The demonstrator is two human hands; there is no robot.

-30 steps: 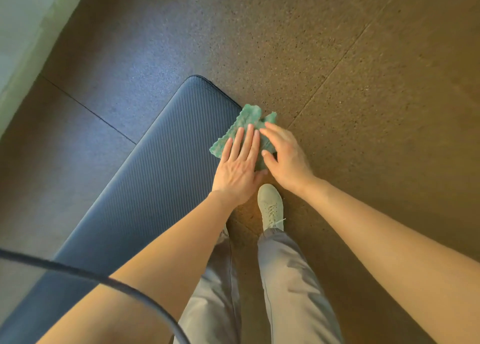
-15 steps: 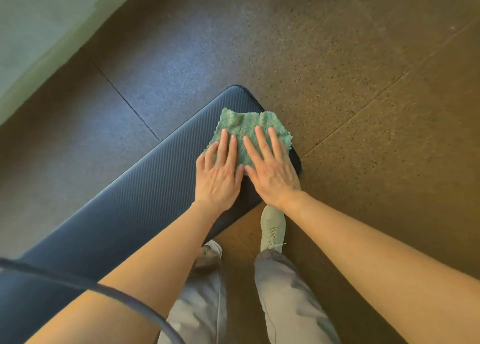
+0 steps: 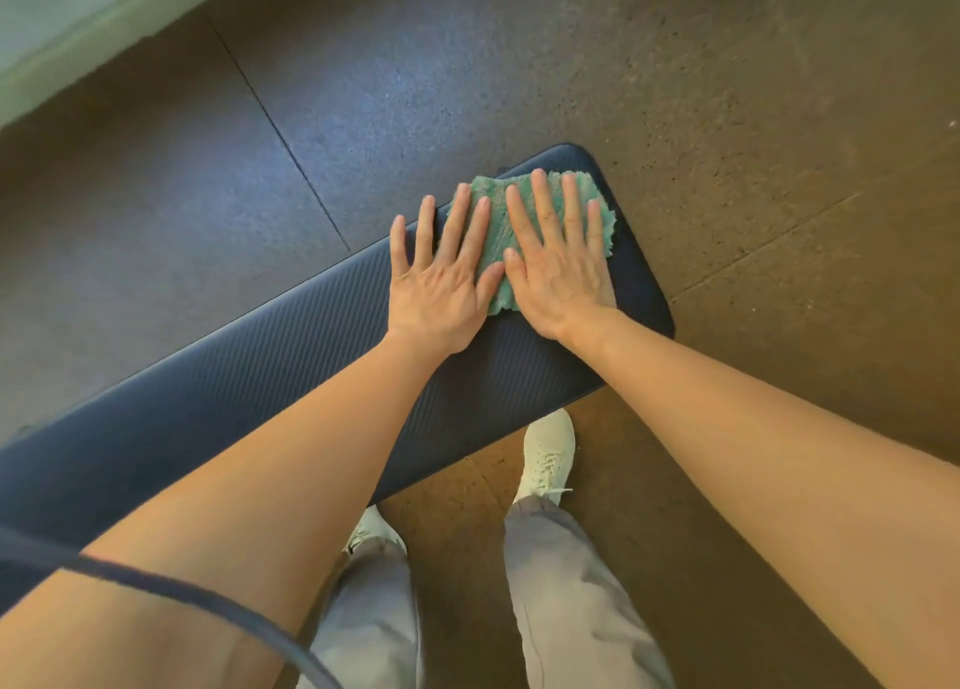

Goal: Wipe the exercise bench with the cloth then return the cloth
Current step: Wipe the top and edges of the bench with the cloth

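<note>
Nearest the camera, a dark cord (image 3: pixel 171 592) loops across the lower left, hanging in front of the left forearm; if it swings forward it could snag that arm mid-stroke. Below, grey trousers and pale shoes (image 3: pixel 548 454) stand tight against the near edge of the worktop (image 3: pixel 234 392), the right toe partly tucked under it, so a long sideways push could mean a stumble. Both forearms reach out almost straight, wrists low and elbows extended, converging on the far right end of the padded worktop. The left hand (image 3: pixel 441 285) lies flat, fingers spread wide, and only its thumb side covers the green cloth (image 3: pixel 496 202); the little and ring fingers press bare padding. The right hand (image 3: pixel 558 267) is flat too, fingers fanned, palm squarely on the cloth. Neither hand grips anything, both simply press down with open palms. The cloth lies spread and a little rumpled, its far edge almost at the rounded end of the worktop. That is the risk: one more push outward and it could slide off onto the speckled floor (image 3: pixel 753 116). With open palms, the cloth may also bunch or slip out from beneath. Most of the ribbed worktop to the left looks not yet covered
</note>
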